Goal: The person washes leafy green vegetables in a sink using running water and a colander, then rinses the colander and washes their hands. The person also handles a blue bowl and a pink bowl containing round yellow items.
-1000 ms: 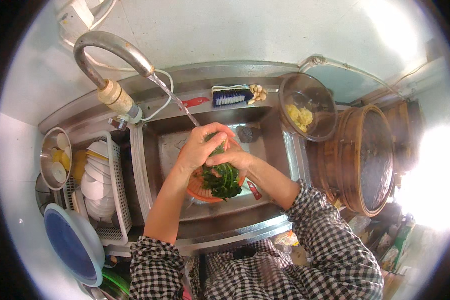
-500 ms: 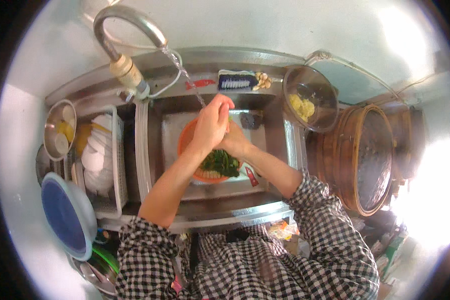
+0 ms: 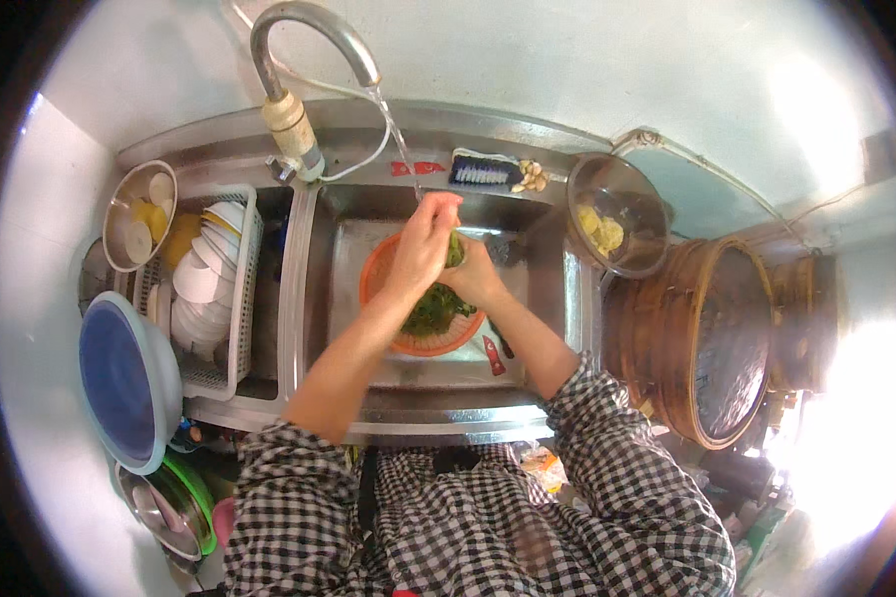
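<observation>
Holding a small bunch of green leafy vegetable [image 3: 455, 249] between them, the left hand [image 3: 423, 244] and the right hand [image 3: 473, 277] met over the round orange plastic colander [image 3: 378, 279] that stood in the stainless steel sink basin [image 3: 348, 298]. Both hands were closed around the leaves, the left with fingers curled above, the right cupped just beneath; how firmly each gripped could not be told. The rest of the greens [image 3: 433, 310] lay piled inside the colander. A thin stream of water [image 3: 393, 129] fell from the curved metal tap [image 3: 314, 40] toward the left hand's fingertips.

Risks, as judged from this position:

- Loose leaves could slip from the closed hands and fall outside the colander rim into the basin, because the bunch was held near the colander's far edge.
- Water striking the raised hands could splash over the sink's back ledge, wetting the blue-backed scrubbing brush [image 3: 485, 171] and the pale garlic cloves [image 3: 531, 177] lying there.
- A red-handled item [image 3: 495, 355] lay on the basin floor just beside the colander; if it was a knife, a hand lowered blindly could meet it.
- The checked sleeve [image 3: 587, 398] of the right arm hung near the wet basin edge and could soak
</observation>
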`<action>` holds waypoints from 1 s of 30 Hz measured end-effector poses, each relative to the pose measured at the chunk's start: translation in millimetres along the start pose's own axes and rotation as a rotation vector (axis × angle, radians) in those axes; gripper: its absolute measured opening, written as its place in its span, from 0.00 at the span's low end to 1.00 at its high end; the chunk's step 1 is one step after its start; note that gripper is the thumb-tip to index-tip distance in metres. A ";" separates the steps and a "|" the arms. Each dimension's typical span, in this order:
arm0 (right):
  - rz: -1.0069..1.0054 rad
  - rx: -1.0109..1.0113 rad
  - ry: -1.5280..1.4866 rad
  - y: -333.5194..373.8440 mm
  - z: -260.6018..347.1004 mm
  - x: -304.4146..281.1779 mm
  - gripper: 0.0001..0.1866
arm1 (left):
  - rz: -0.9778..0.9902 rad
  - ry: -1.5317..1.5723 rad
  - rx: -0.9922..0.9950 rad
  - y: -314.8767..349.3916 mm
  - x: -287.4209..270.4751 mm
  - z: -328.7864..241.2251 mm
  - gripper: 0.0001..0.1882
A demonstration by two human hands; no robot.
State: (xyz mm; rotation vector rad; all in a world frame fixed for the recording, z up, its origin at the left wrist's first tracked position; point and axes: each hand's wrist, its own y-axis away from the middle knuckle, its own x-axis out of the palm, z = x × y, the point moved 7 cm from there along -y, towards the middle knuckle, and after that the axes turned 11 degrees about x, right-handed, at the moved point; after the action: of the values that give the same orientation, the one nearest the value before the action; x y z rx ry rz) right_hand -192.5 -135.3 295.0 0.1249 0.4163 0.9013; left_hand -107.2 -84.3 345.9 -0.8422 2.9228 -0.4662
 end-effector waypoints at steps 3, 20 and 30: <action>0.197 0.125 -0.181 -7.7 -2.5 -10.7 0.22 | 0.363 -0.129 0.222 11.3 -9.3 -32.8 0.27; 0.472 0.100 0.300 4.0 49.7 7.1 0.22 | 0.792 -1.216 0.836 20.0 5.3 -70.2 0.35; 0.449 0.054 0.351 -10.2 27.6 22.6 0.29 | 0.784 -1.301 0.721 18.5 -8.4 -45.3 0.30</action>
State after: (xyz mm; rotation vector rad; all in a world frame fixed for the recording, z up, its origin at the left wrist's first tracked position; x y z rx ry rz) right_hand -161.6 -122.1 310.6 0.1110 0.7577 1.3626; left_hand -116.0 -52.7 383.2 0.1564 1.4675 -0.5226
